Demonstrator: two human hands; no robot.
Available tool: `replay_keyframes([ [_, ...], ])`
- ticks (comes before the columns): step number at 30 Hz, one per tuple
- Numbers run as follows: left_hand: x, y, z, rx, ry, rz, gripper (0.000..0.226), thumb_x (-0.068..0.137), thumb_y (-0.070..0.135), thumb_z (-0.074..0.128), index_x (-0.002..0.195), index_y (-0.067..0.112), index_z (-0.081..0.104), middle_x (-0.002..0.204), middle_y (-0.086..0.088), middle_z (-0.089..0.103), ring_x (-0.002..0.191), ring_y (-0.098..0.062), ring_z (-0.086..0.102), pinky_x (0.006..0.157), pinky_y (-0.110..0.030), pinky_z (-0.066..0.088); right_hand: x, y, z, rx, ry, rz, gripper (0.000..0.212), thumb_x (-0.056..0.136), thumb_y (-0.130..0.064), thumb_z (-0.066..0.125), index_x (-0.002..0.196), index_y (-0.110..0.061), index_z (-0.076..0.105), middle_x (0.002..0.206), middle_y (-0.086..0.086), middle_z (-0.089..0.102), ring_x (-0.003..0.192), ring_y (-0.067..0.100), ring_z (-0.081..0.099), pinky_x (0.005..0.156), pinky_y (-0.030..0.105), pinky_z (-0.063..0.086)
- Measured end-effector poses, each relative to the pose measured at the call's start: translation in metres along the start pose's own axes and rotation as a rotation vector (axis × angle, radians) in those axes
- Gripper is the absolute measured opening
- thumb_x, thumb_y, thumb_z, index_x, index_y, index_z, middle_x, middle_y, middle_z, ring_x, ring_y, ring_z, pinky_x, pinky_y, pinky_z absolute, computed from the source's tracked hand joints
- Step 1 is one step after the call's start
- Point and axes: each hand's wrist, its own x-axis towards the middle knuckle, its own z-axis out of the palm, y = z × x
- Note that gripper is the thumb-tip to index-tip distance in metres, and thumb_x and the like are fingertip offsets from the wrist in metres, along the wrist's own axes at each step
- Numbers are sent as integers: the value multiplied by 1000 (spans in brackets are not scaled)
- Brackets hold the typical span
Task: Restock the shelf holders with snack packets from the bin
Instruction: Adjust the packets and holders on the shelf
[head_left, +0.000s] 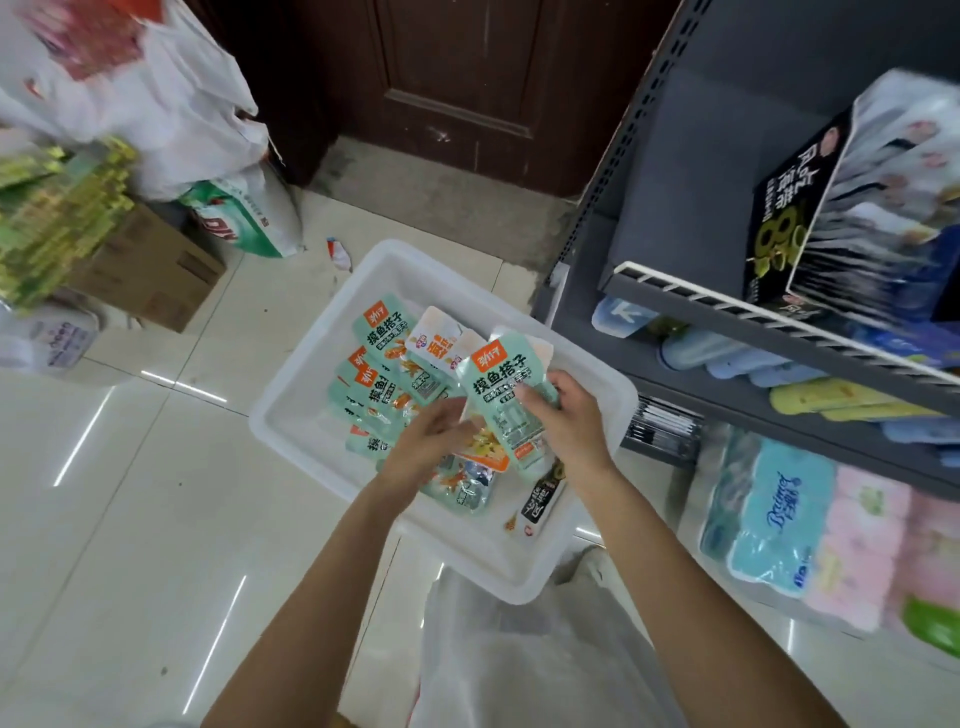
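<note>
While both hands (563, 423) grip glossy packets (501, 395), white plastic bin (291, 415)

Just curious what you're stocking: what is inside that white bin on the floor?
The white bin holds loose mint-green snack packets, a white packet and a black packet. Hands and held packets hide whatever lies beneath.

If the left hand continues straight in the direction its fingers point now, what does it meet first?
The left hand points up and right toward the held teal packet, which the right hand grips. It would likely meet that packet first; the fingertips seem already at it.
</note>
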Motion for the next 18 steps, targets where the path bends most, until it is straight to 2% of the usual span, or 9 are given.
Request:
replay_keyframes([
  [2,-15,9,7,-16,-86,56,16,88,16,64,103,21,62,97,8,69,89,-8,65,79,-22,47,-11,-9,-10,97,3,5,9,85,-24,70,87,-21,62,88,0,72,80,19,71,72,38,58],
  [4,-25,16,19,11,-105,138,20,88,11,64,107,12,64,96,-1,71,89,-15,68,79,-25,50,-22,-16,-22,80,50,-50,10,85,-26,70,90,-23,62,90,-1,73,81,17,71,73,38,58],
  [6,-30,23,31,-8,-89,168,26,86,5,65,111,10,62,95,-1,71,87,-15,69,77,-25,53,-30,-20,-38,85,135,-85,12,85,-27,70,92,-26,60,93,-2,72,83,15,70,73,37,57],
  [9,-37,34,46,-28,-36,165,39,82,-2,66,114,19,58,101,2,70,89,-12,68,75,-23,54,-42,-21,-72,240,241,-58,12,87,-14,67,91,-18,56,90,-4,71,78,9,69,69,33,53],
  [13,-49,45,70,1,-40,230,48,81,-4,66,115,26,51,105,-1,70,94,-18,69,74,-26,56,-66,-16,-125,400,263,-16,29,84,4,61,98,-21,53,84,-10,71,81,9,67,78,38,52],
  [16,-60,52,103,14,-74,265,49,77,4,69,116,26,50,105,-4,69,93,-19,68,76,-31,55,-88,-6,-167,438,283,-43,34,85,4,60,98,-26,50,81,-13,71,79,8,67,75,38,52],
  [18,-66,57,134,-21,-71,272,38,82,1,63,111,24,54,95,-1,71,83,-13,69,68,-25,54,-100,0,-195,487,299,-57,30,89,1,56,99,-27,52,85,-12,72,85,11,66,71,33,51],
])
